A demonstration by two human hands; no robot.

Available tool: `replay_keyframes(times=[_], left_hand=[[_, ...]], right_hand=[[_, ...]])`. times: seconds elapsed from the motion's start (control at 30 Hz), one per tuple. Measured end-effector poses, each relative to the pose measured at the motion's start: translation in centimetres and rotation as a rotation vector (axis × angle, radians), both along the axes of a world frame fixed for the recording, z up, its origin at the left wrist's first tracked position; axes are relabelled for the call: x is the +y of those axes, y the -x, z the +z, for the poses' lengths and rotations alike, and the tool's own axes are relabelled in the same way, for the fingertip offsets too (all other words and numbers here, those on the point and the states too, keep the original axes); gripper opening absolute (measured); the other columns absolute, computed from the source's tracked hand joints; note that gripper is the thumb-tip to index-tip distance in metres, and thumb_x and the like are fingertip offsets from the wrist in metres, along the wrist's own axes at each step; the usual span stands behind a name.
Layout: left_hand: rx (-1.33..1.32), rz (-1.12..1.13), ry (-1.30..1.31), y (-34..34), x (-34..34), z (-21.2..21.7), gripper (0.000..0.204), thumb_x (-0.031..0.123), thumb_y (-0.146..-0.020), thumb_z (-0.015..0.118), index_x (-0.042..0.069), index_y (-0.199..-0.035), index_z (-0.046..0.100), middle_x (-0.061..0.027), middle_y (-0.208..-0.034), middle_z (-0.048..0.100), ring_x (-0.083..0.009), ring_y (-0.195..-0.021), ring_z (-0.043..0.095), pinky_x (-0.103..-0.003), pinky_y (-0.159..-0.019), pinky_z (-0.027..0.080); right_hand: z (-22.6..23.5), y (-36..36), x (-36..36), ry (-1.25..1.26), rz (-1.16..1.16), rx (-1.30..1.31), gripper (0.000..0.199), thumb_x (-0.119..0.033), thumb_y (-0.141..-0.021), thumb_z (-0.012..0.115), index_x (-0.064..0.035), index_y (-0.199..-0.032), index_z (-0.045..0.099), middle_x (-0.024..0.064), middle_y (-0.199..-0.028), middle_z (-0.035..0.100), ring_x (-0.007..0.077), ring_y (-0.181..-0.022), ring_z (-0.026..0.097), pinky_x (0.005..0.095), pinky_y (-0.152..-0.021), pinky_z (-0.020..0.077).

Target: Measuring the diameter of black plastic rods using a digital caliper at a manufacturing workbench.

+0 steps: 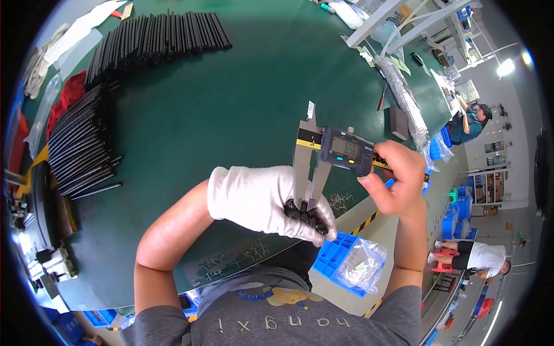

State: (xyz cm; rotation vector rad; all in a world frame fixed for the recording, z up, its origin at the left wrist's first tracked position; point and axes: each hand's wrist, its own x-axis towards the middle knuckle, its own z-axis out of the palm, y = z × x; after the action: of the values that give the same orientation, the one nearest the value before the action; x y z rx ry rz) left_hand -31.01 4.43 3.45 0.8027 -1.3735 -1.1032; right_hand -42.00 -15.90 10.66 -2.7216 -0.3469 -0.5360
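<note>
My left hand [259, 199], in a white glove, is closed around a bunch of black rods [309, 217], whose ends point up between the thumb and fingers. My bare right hand [401, 176] grips a digital caliper [349, 151] by its beam, with the thumb at the display housing. The caliper's jaws point down, and their tips meet the ends of the held rods. Whether the tips pinch one rod is too small to tell. The rods' lower length is hidden by the glove.
Many black rods lie in a long row [161, 37] and a second pile [86, 141] on the green table [202, 109]. A dark block [396, 123] and a plastic-wrapped roll [404, 92] lie at right. A blue crate [334, 259] stands below the table edge. Two people are farther off.
</note>
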Motion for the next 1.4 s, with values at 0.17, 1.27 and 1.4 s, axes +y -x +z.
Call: replay_keyframes(times=[0.17,1.27,1.4], left_hand=[[0.019,0.003,-0.018,0.0,0.1,0.1,0.016,0.004,-0.082,0.067,0.0,-0.097,0.064,-0.01,-0.09,0.067,-0.0183,-0.084,0.065,-0.029,-0.074,0.052],[0.066,0.056,-0.114,0.1,0.1,0.1,0.019,0.007,-0.082,0.069,0.002,-0.1,0.065,-0.0056,-0.089,0.067,-0.0124,-0.084,0.063,-0.027,-0.075,0.051],[0.04,0.134,-0.171,0.5,0.0,0.8,0.015,0.003,-0.081,0.068,-0.002,-0.095,0.065,-0.0103,-0.088,0.066,-0.0185,-0.083,0.065,-0.029,-0.074,0.052]], right_hand=[[0.0,-0.1,-0.1,0.006,0.011,0.007,0.033,-0.029,-0.065,0.076,-0.0027,-0.077,0.06,0.0067,-0.062,0.056,0.0192,-0.045,0.048,0.0272,-0.041,0.0345],[-1.1,0.1,-0.7,0.065,-0.018,-0.088,0.035,-0.029,-0.063,0.08,-0.0048,-0.074,0.057,0.0061,-0.063,0.056,0.024,-0.048,0.053,0.0297,-0.043,0.0387],[-0.6,1.5,0.1,0.031,-0.092,-0.057,0.03,-0.021,-0.066,0.076,-0.0028,-0.083,0.059,0.0086,-0.07,0.059,0.0247,-0.051,0.054,0.0296,-0.045,0.0422]])
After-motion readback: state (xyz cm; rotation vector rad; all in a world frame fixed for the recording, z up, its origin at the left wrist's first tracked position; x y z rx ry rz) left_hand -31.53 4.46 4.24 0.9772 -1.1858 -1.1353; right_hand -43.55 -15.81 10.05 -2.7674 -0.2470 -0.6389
